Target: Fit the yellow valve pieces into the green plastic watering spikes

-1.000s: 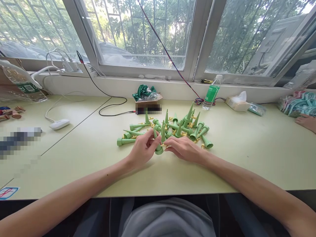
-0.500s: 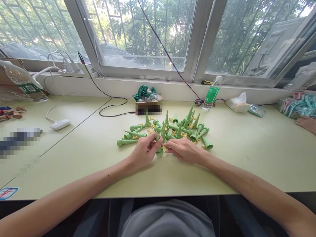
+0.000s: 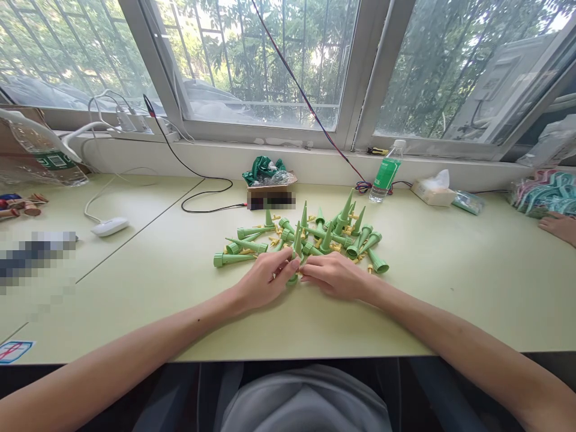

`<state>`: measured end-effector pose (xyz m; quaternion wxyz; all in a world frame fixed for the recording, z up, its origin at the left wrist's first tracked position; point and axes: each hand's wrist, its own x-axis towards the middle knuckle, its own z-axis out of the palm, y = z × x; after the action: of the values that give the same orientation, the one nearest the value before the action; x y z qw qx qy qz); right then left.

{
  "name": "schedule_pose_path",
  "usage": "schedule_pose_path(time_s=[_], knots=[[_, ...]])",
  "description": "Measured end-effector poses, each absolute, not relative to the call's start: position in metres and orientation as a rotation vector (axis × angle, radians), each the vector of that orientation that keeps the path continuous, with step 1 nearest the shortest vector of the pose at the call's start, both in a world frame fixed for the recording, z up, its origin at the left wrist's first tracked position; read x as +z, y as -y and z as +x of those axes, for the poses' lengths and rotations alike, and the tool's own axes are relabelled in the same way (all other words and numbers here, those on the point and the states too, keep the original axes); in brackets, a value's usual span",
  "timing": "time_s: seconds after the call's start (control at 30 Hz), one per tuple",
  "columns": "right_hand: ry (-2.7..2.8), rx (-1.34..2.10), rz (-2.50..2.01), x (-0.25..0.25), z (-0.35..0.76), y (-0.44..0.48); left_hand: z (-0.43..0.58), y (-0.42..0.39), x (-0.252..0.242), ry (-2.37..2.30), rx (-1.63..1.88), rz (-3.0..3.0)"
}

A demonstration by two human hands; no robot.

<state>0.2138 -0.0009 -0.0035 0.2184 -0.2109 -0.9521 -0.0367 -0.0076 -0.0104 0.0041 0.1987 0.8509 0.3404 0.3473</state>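
My left hand is closed around a green plastic plant watering spike; its wide base shows below my fingers and the rest is mostly covered. Close beside it, my right hand pinches a small yellow valve piece against the spike's side. Whether the two parts are joined cannot be seen. Just beyond my hands lies a loose heap of similar green spikes, some standing point up, others on their sides. Little yellow valves are scattered among them.
Behind the heap stands a small cardboard box with green plastic wrapping. A water bottle and a tissue box are at the back right. A white mouse lies left. Another person's hand rests at the right edge.
My left hand has shifted slightly right, and its fingers now cover more of the spike, whose tip no longer stands out above them. My right hand has hardly moved.
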Motion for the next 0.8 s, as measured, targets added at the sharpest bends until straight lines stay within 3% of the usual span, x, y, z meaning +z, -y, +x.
schedule_pose_path(time_s=[0.57, 0.8], knots=[[2.601, -0.028, -0.607, -0.0053, 0.2139, -0.0003, -0.0074, 0.0105, 0.0044, -0.913, 0.909, 2.386], [2.552, -0.029, -0.746, -0.0037, 0.2143, -0.0001, -0.0062, 0.0130, 0.0028, -0.961, 1.038, 2.368]])
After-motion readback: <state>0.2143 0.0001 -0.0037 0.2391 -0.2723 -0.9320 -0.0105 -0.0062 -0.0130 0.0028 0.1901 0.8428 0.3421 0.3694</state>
